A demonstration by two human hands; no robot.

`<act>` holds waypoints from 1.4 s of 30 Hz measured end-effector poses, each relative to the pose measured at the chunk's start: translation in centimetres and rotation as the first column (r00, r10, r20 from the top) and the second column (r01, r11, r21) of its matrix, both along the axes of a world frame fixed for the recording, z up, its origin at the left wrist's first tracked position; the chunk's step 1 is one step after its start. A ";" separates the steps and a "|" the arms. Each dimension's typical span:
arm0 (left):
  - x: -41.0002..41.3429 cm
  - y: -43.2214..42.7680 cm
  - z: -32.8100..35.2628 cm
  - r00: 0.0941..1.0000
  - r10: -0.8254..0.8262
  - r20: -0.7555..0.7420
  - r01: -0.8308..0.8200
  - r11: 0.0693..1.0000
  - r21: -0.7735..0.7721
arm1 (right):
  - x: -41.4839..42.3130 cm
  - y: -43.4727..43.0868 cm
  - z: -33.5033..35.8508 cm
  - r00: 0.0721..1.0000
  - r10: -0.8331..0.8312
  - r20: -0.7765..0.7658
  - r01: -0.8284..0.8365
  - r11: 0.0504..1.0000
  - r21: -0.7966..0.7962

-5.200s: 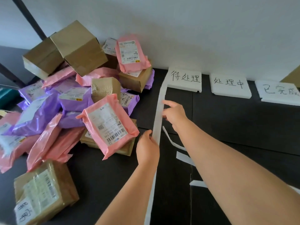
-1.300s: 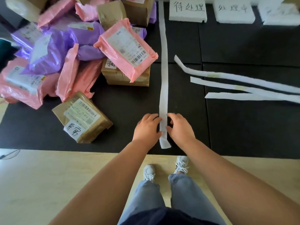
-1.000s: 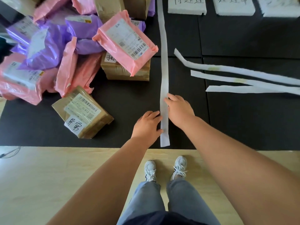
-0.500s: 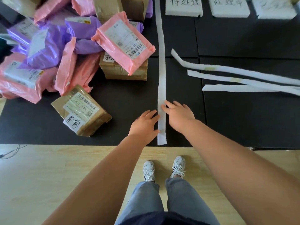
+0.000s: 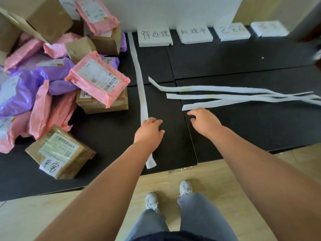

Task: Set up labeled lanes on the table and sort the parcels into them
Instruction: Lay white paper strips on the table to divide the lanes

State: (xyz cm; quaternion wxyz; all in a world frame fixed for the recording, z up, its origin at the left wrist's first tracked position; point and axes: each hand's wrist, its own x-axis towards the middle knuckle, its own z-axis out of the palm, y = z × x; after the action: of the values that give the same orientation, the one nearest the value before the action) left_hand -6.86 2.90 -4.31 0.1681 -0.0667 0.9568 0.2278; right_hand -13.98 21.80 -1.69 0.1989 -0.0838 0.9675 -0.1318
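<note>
Foam cards along the mat's far edge read 待处理 and 处理中; the third card and fourth card are too blurred to read. The brown parcel near the near edge has a handwritten tag reading 异常. The parcel pile fills the left far corner. Your left hand lies relaxed, palm down, over the laid strip, gripping nothing. Your right hand, fingers loose and empty, reaches just beside the nearest end of the loose strips; contact unclear.
</note>
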 end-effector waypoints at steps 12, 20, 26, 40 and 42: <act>-9.3 15.0 -0.1 0.996 0.046 0.073 -0.050 0.997 0.060 | -9.8 17.5 0.0 0.982 -0.187 0.006 0.187 0.982 -0.011; -15.0 24.0 -2.1 0.968 0.140 0.206 -0.135 0.990 -0.039 | -17.9 26.2 -1.3 0.975 -0.192 -0.112 0.193 0.981 -0.004; -18.2 26.1 -2.7 0.918 0.357 0.173 -0.354 0.934 -0.052 | -22.0 27.1 -3.3 1.000 -0.006 0.002 0.006 0.995 0.099; -29.7 29.7 -1.8 0.957 0.216 0.193 -0.249 0.954 0.165 | -25.4 27.7 -4.9 0.969 -0.206 -0.133 0.195 0.977 -0.089; -31.1 30.7 -1.6 0.969 0.181 0.171 -0.215 0.953 0.213 | -26.1 28.1 -4.8 0.949 -0.278 -0.146 0.257 0.955 -0.150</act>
State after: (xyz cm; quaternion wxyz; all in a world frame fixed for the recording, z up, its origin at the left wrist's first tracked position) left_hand -37.97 33.56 -5.95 0.2222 -0.1594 0.8970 0.3473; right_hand -40.09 49.93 -6.48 0.0924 0.0248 0.9724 -0.2126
